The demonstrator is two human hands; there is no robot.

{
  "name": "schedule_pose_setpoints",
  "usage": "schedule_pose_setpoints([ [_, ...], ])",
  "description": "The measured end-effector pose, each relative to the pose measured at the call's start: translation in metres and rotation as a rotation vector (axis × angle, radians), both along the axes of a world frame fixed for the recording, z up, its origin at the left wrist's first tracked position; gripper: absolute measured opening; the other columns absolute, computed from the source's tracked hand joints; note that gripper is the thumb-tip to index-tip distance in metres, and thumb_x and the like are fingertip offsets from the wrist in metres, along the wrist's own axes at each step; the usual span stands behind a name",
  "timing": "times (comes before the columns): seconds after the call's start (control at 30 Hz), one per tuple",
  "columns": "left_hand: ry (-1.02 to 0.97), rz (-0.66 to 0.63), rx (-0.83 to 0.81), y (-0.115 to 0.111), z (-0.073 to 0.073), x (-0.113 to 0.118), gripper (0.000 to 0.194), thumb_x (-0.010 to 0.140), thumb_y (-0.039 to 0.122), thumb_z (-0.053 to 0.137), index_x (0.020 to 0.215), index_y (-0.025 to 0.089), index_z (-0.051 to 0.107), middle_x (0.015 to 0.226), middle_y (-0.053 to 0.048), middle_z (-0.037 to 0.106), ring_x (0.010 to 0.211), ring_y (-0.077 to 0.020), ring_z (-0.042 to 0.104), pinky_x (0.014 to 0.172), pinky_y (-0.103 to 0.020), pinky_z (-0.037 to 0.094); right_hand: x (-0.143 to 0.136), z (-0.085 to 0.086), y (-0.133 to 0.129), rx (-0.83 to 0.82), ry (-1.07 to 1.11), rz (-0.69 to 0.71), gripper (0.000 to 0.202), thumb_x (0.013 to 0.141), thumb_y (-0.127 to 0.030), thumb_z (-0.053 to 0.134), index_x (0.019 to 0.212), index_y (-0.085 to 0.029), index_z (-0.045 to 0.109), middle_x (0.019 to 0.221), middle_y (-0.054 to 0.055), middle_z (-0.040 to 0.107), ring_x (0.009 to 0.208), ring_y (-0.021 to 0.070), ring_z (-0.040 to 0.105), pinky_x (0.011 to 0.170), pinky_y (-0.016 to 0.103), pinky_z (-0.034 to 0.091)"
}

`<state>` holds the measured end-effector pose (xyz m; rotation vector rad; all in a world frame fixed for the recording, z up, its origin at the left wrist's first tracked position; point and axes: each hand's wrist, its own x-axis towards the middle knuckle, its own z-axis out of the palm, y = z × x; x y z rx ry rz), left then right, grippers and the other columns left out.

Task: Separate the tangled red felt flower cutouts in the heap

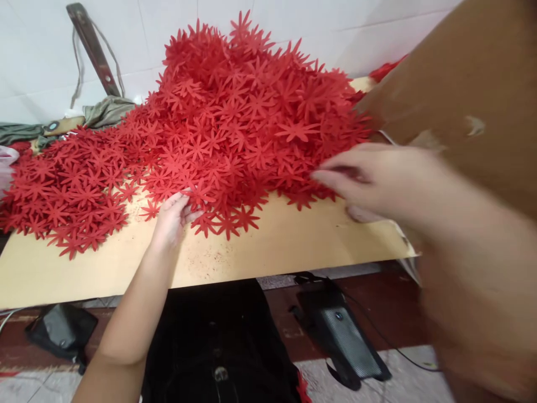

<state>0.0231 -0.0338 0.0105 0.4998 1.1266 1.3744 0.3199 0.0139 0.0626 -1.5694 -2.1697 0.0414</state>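
Note:
A big heap of red flower-shaped cut-outs (251,106) with narrow pointed petals covers much of the tabletop. At the front edge of the heap, my left hand (172,218) has its fingers bent around one red flower cut-out (200,195); part of the grip is hidden. My right hand (356,173) is at the heap's right side, slightly blurred. Its thumb and fingertips come together against the red pieces, and whether a piece is between them cannot be made out.
The pale board table (268,246) has a worn right corner. A brown cardboard panel (453,101) stands on the right. Cloth (109,109) and a dark strip (92,47) are at the back left. Below are a black bag (218,347) and a pedal (352,336).

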Motion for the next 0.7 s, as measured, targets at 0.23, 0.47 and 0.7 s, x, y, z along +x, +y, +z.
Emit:
schedule_pose_setpoints([
  [0.23, 0.022, -0.076, 0.045, -0.002, -0.012, -0.004, 0.006, 0.075, 0.017, 0.065, 0.080, 0.018, 0.068, 0.066, 0.002, 0.068, 0.057, -0.0073, 0.062, 0.066, -0.024, 0.056, -0.164, -0.042, -0.001, -0.434, 0.629, 0.439, 0.016, 0.073, -0.035, 0.067, 0.075, -0.020, 0.063, 0.077, 0.004, 0.066, 0.069, 0.0173, 0.058, 0.072, 0.036, 0.047],
  [0.47, 0.014, -0.016, 0.061, 0.001, -0.013, -0.001, 0.008, 0.070, 0.021, 0.071, 0.075, 0.015, 0.068, 0.060, 0.003, 0.064, 0.054, -0.0059, 0.057, 0.066, -0.023, 0.055, -0.170, -0.057, 0.006, -0.602, 0.937, 0.476, 0.012, 0.077, -0.021, 0.057, 0.076, -0.019, 0.069, 0.076, 0.003, 0.070, 0.075, 0.0198, 0.065, 0.080, 0.038, 0.050],
  [0.7, 0.075, 0.026, 0.126, 0.004, -0.014, 0.001, 0.020, 0.061, 0.028, 0.078, 0.068, 0.015, 0.065, 0.056, 0.005, 0.060, 0.052, -0.0041, 0.053, 0.055, -0.016, 0.047, -0.172, -0.066, 0.001, -0.342, 0.829, 0.292, 0.020, 0.075, -0.026, 0.059, 0.092, -0.015, 0.064, 0.088, 0.007, 0.067, 0.078, 0.0183, 0.063, 0.076, 0.037, 0.051],
])
